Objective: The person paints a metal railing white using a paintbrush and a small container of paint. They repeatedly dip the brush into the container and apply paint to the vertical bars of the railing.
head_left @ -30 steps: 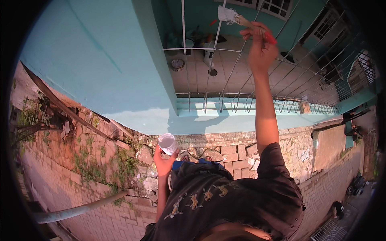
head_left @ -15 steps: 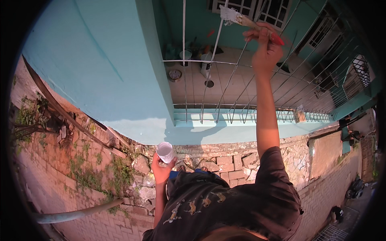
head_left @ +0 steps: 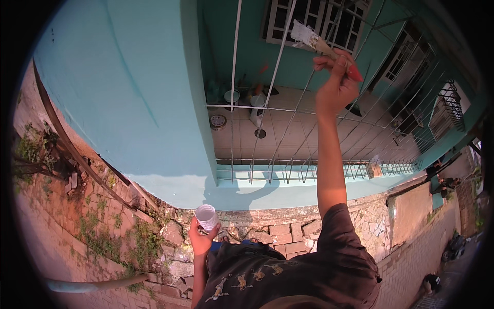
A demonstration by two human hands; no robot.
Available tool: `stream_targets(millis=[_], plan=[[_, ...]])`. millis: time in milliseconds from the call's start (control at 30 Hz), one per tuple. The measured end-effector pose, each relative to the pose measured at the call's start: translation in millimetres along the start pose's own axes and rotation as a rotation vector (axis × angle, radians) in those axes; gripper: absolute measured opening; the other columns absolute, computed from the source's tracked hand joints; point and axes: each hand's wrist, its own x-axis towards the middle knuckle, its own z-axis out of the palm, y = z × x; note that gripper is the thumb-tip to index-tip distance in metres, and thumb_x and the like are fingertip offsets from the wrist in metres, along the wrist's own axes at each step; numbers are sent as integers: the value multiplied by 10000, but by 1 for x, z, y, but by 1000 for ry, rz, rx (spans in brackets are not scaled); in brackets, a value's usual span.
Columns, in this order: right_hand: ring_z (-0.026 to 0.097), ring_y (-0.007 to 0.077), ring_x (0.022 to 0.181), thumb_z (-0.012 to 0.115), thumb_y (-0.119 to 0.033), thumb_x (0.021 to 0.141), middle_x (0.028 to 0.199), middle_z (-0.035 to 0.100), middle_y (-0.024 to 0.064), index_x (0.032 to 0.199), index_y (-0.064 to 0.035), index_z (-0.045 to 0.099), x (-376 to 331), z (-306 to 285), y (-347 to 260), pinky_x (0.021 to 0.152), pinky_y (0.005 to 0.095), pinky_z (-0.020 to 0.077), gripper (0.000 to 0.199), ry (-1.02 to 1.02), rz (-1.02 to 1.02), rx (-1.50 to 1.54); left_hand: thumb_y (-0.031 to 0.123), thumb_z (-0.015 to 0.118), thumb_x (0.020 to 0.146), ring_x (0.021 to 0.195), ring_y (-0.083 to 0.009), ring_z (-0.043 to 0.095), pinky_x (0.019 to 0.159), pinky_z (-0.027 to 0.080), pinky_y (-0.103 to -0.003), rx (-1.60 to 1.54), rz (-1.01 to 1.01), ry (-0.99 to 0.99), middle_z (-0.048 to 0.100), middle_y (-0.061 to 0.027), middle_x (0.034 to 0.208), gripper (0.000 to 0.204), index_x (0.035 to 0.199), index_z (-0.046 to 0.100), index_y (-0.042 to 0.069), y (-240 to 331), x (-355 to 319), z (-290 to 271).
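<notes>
- Right arm stretched straight up overhead, right hand [head_left: 335,85] closed in a fist-like grip, thumb uppermost.
- Left arm bent low, left hand [head_left: 200,238] cupped, fingers curled upward.

Warm daylight, soft shadows on the teal wall [head_left: 128,103], sharp centre, strong fisheye bending and dark rim.

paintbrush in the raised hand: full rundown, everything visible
The paintbrush is a flat brush with pale, white-coated bristles, a light wooden-looking neck and a red handle end. It is tilted, bristles up-left, handle down-right. The right hand grips it around the handle, arm stretched up. The bristles sit against a white bar of the metal railing; actual contact is hard to confirm.
</notes>
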Motion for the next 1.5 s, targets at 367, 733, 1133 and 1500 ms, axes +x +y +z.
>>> stream_targets(millis=[367, 733, 1133, 1500], plan=[[643, 134, 737, 516, -236, 1101, 842, 736, 128, 1140, 55, 606, 21, 15, -8, 724, 271, 509, 307, -97, -21, -36, 115, 880, 742, 927, -163, 661, 821, 513, -326, 11, 34, 51, 709, -85, 1061, 580, 1242, 612, -4, 1, 4, 4], [650, 132, 720, 527, -235, 1096, 829, 738, 129, 1141, 50, 605, 32, 24, -3, 718, 261, 509, 299, -76, -119, -130, 124, 852, 770, 958, -177, 688, 828, 531, -331, 108, 77, -47, 712, -104, 1083, 543, 1239, 615, -10, 11, 7, 1], [636, 153, 675, 530, -257, 1094, 805, 730, 146, 1141, 54, 610, 55, 22, -2, 692, 273, 520, 325, 71, -61, 5, 117, 874, 752, 919, -167, 677, 811, 524, -325, 28, 59, -14, 722, -99, 1029, 526, 1205, 637, -6, 13, 7, 2], [684, 218, 776, 723, -93, 940, 945, 726, 92, 1221, -77, 660, 10, 32, 5, 694, 312, 542, 289, -401, -524, -403, 111, 877, 748, 957, -166, 672, 836, 519, -324, 59, 27, 2, 718, -96, 1053, 565, 1234, 615, -11, 12, 4, 1]])
